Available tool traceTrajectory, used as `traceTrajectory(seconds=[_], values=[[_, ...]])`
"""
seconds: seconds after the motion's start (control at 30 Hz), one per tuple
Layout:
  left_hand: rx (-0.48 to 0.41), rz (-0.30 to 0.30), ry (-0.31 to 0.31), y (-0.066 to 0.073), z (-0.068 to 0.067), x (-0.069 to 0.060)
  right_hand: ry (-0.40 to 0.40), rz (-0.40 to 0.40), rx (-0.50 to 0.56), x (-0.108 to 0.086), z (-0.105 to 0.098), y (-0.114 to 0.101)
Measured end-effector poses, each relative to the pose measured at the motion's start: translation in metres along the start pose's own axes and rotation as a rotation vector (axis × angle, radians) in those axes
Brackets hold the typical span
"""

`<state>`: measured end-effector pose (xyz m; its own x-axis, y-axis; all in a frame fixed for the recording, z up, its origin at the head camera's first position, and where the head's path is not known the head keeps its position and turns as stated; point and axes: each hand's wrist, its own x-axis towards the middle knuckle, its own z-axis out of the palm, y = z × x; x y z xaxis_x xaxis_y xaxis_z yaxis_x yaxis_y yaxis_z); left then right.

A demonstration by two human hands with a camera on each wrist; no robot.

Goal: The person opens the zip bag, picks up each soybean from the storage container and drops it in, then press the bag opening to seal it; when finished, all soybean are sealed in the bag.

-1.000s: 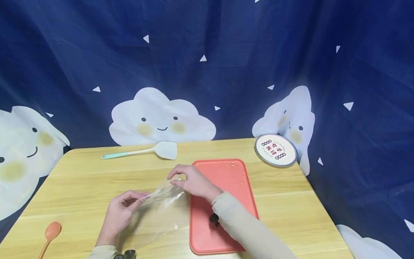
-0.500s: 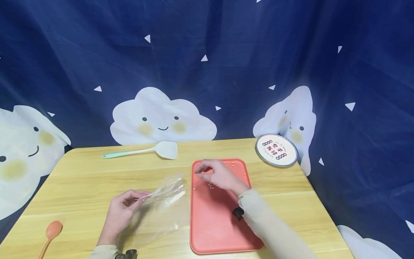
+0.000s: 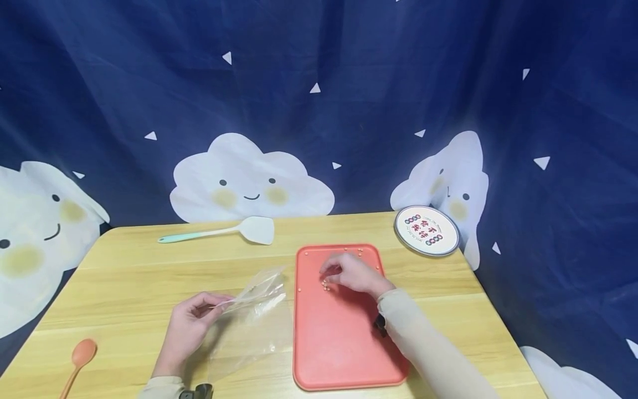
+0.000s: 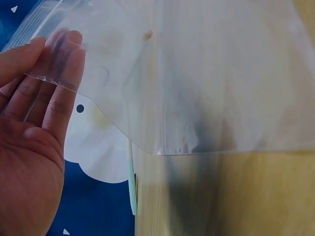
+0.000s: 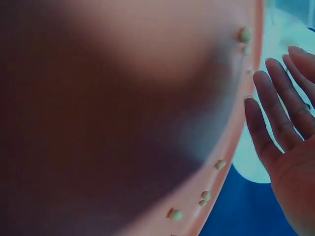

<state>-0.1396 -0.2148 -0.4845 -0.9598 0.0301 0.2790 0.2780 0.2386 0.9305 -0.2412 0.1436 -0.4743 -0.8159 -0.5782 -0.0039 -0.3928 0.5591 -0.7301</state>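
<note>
My left hand [image 3: 186,327] pinches the rim of a clear zip bag [image 3: 254,327] between thumb and fingers. The bag slants over the table to the left of the tray, and one small bean [image 4: 147,35] shows in it in the left wrist view. Over the upper half of the red tray [image 3: 344,343] reaches my right hand [image 3: 355,274], fingers loosely bent, fingertips by a small cluster of pale round beans [image 3: 325,287]. In the right wrist view the fingers are spread, with nothing seen between them. More beans [image 5: 220,164] lie along the tray's edge.
A white spatula [image 3: 256,230] with a mint handle lies at the back of the wooden table [image 3: 149,277]. The patterned oval plate [image 3: 427,230] sits at the back right corner, and an orange spoon [image 3: 83,352] at the front left. A blue cloud-print curtain [image 3: 359,111] hangs behind.
My right hand has left the bag's mouth and moved right over the tray, then down to the bean cluster. My left hand keeps its grip on the bag, almost unmoved.
</note>
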Motion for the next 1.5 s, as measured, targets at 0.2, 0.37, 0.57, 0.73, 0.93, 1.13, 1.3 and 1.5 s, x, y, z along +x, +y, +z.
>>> traceTrajectory(seconds=[0.2,0.37,0.57,0.73,0.93,1.13,1.3,1.5], values=[[0.016,-0.009,0.001,-0.001,0.001,0.000,-0.048,0.009,-0.133,0.005,0.005,0.009],[0.016,-0.007,0.012,0.002,0.001,0.001,-0.052,0.029,-0.197,0.009,0.009,0.009],[0.008,0.003,0.016,0.006,0.002,0.003,-0.047,-0.018,-0.248,0.013,0.013,0.010],[0.025,0.005,0.023,0.004,0.002,0.004,-0.041,-0.029,-0.281,0.015,0.013,0.013],[0.020,0.003,0.034,0.002,0.002,0.007,-0.052,0.069,-0.198,0.012,0.010,0.011],[0.017,-0.005,0.058,0.004,0.003,0.009,0.006,0.090,-0.104,0.007,0.004,0.006],[0.016,0.032,0.062,0.006,0.004,0.010,0.105,0.063,-0.060,0.004,-0.002,-0.006],[0.007,0.043,0.070,0.006,0.005,0.010,0.225,0.001,0.079,0.005,0.001,-0.041]])
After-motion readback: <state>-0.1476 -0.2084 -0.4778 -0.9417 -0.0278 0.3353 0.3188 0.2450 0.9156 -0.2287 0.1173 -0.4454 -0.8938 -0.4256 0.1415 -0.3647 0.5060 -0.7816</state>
